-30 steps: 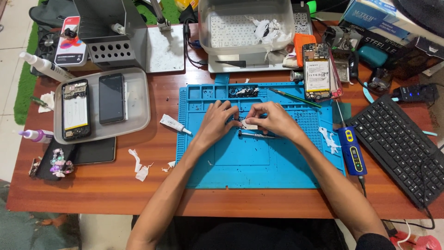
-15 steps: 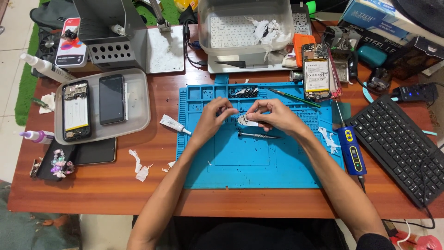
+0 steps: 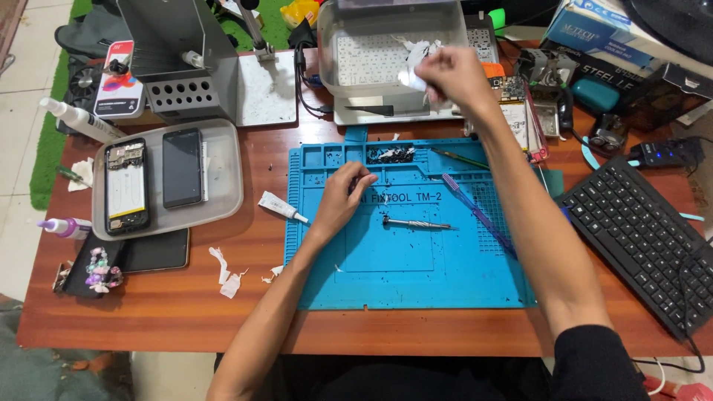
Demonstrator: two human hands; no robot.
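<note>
My left hand (image 3: 343,199) rests on the blue repair mat (image 3: 405,275) with its fingers curled, and I cannot make out anything in it. My right hand (image 3: 445,74) is raised over the clear plastic bin (image 3: 349,52) at the back and pinches a small white scrap of tissue (image 3: 411,78). A metal screwdriver (image 3: 416,223) lies on the mat just right of my left hand. A thin blue tool (image 3: 475,215) lies slanted further right. A small white tube (image 3: 281,207) lies at the mat's left edge.
A grey tray (image 3: 226,178) at the left holds an opened phone (image 3: 125,187) and a black phone (image 3: 182,168). A black keyboard (image 3: 646,238) sits at the right. White paper scraps (image 3: 226,275) lie on the wooden desk (image 3: 148,312). Boxes, circuit boards and a metal stand crowd the back.
My right hand has left the mat and lifted to the back, over the clear bin, carrying the white scrap. My left hand has stayed on the mat. The blue tool now shows.
</note>
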